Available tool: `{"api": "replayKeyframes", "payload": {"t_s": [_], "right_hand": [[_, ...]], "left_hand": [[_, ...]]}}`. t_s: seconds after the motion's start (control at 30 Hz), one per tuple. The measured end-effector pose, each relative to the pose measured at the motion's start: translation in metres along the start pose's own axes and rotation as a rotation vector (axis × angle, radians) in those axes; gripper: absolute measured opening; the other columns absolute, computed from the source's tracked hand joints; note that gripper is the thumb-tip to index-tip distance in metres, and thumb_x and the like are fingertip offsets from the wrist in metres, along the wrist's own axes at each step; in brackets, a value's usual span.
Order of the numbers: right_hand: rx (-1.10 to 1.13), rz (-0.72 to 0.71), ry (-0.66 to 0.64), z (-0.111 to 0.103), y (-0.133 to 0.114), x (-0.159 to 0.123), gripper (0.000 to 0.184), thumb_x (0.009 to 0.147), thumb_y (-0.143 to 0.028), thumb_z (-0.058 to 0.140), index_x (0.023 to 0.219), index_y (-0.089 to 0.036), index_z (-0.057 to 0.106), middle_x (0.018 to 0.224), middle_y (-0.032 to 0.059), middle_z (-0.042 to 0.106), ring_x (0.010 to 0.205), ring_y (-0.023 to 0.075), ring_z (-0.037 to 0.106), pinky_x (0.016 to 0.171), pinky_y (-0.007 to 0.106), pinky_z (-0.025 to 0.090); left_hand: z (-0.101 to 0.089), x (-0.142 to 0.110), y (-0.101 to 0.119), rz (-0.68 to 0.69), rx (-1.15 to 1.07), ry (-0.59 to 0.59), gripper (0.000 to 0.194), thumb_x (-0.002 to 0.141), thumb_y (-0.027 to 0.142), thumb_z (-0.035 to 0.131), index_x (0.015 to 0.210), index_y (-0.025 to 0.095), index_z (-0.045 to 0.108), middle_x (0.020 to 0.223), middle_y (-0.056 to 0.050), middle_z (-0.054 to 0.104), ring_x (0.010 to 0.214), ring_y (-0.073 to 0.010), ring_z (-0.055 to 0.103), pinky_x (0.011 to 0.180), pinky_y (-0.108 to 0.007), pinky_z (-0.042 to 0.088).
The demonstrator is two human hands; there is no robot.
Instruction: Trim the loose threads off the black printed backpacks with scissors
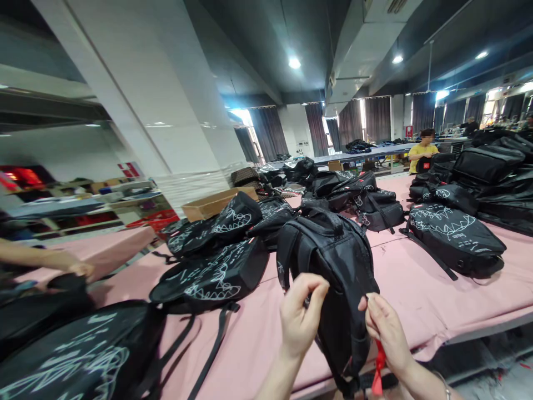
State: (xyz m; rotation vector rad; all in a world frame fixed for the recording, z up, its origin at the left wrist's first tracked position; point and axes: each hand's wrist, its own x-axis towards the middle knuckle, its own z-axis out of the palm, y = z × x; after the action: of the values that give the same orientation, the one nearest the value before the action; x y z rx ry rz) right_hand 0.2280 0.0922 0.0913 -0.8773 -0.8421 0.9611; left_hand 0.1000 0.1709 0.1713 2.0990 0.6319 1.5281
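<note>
A black backpack [343, 261] stands upright at the edge of the pink-covered table, its top handle and shoulder straps toward me. In front of its left side is my left hand [303, 314], the fingers closed in a pinch; what they hold, if anything, is hidden. My right hand [385, 328] is closed at the pack's right side, thumb and forefinger pressed together near a small dark tip. From this hand hangs a red ribbon [378, 369]; whatever else is inside the grip cannot be made out.
Black backpacks with white scribble prints lie left [216, 272] and right [456, 236] on the pink tabletop [416, 300]. Loose straps trail nearby. A cardboard box [219, 203] sits behind. Another person's arm [41, 258] reaches in at left; a person in yellow [422, 150] stands far right.
</note>
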Motion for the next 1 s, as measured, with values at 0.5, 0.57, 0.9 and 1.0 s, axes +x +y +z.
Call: {"api": "replayKeyframes", "payload": {"t_s": [0.5,0.57,0.9,1.0], "right_hand": [[-0.675,-0.525,0.193,0.002,-0.032,0.077,0.019,0.086,-0.037,0.047,0.086,-0.019,0.053,0.075,0.0021,0.061,0.068,0.0144,0.059,0.061,0.024,0.043],[-0.716,-0.535,0.176,0.005,-0.032,0.079,0.019,0.086,-0.037,0.047,0.088,-0.019,0.052,0.078,0.0030,0.063,0.070,0.0153,0.061,0.061,0.024,0.044],[-0.948,-0.681,0.181,0.011,-0.037,0.079,0.020,0.089,-0.031,0.042,0.085,-0.018,0.056,0.078,0.0063,0.066,0.072,0.0168,0.064,0.062,0.023,0.044],[-0.813,-0.660,0.172,0.006,-0.034,0.069,0.017,0.088,-0.032,0.045,0.088,-0.018,0.055,0.077,0.0050,0.065,0.069,0.0156,0.063,0.061,0.023,0.045]], "left_hand": [[0.021,0.099,0.005,0.102,0.686,-0.283,0.012,0.077,0.017,0.051,0.065,0.019,0.054,0.069,-0.002,0.056,0.067,-0.0155,0.054,0.059,-0.026,0.039],[0.021,0.098,0.001,0.061,0.594,-0.238,0.013,0.077,0.018,0.050,0.064,0.019,0.052,0.066,0.000,0.054,0.063,-0.0143,0.052,0.058,-0.025,0.039],[0.018,0.088,0.002,0.072,0.394,-0.150,0.015,0.078,0.024,0.047,0.064,0.020,0.050,0.066,0.000,0.054,0.064,-0.0140,0.050,0.062,-0.026,0.040],[0.006,0.098,-0.017,-0.022,0.318,-0.029,0.024,0.082,0.031,0.041,0.062,0.020,0.051,0.069,-0.001,0.056,0.070,-0.0155,0.054,0.069,-0.027,0.043]]}}
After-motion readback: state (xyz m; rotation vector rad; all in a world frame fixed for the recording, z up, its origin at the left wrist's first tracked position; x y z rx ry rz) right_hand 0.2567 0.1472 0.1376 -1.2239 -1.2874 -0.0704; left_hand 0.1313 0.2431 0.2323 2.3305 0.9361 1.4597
